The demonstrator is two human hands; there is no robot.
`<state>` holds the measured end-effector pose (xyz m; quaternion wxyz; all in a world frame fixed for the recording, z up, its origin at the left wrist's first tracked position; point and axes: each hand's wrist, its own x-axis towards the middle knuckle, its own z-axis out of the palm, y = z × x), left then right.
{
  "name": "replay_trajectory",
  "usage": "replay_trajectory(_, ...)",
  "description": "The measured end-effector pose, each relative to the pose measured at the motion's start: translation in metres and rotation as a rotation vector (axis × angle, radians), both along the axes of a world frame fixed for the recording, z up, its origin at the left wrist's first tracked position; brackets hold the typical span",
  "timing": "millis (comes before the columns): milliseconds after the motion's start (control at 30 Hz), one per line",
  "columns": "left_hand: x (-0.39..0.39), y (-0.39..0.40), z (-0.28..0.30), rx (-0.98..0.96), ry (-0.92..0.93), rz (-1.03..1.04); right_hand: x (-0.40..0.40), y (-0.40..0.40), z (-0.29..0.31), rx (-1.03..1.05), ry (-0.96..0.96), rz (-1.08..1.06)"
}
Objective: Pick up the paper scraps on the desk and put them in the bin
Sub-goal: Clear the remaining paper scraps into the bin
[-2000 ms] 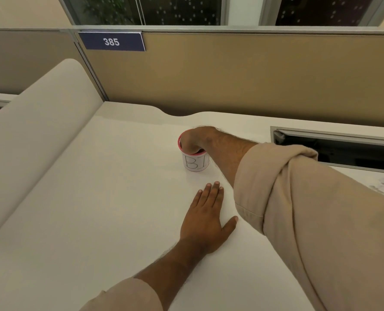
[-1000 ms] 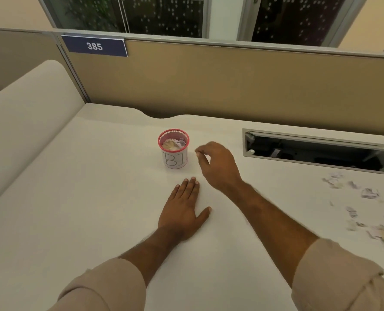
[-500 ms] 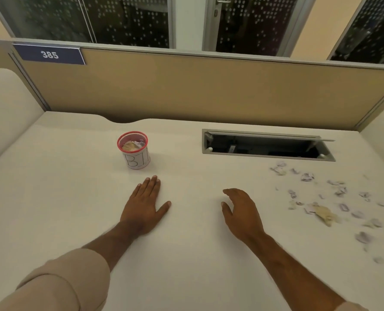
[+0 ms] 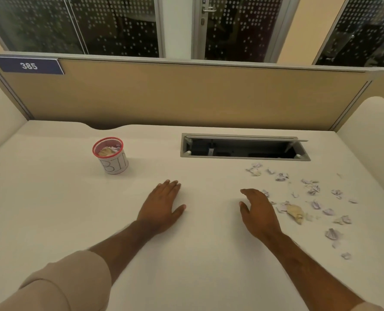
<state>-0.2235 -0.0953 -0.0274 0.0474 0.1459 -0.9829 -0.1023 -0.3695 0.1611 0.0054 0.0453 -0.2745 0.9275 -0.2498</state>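
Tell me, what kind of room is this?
Probably an office cubicle. A tan divider panel stands behind the white desk, a blue number sign reading 385 marks the spot, and a cable slot is cut into the desktop.

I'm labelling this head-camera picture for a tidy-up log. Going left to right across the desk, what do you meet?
Bin with paper in it → left hand flat on the desk → right hand → tan crumpled scrap → the scattered pale paper scraps out to the right.
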Motion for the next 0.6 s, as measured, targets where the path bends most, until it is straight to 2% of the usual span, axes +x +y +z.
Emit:
replay_trajectory(333,-0.1,0.081,0.029,0.154,0.033,-0.108,-0.067,0.022,0.003,0.02,-0.023,-0.111)
replay_trajectory(600,-0.172,0.108,0.034,0.237,-0.004,-0.053,-0.131,0.024,0.004,0.121,-0.02,-0.241)
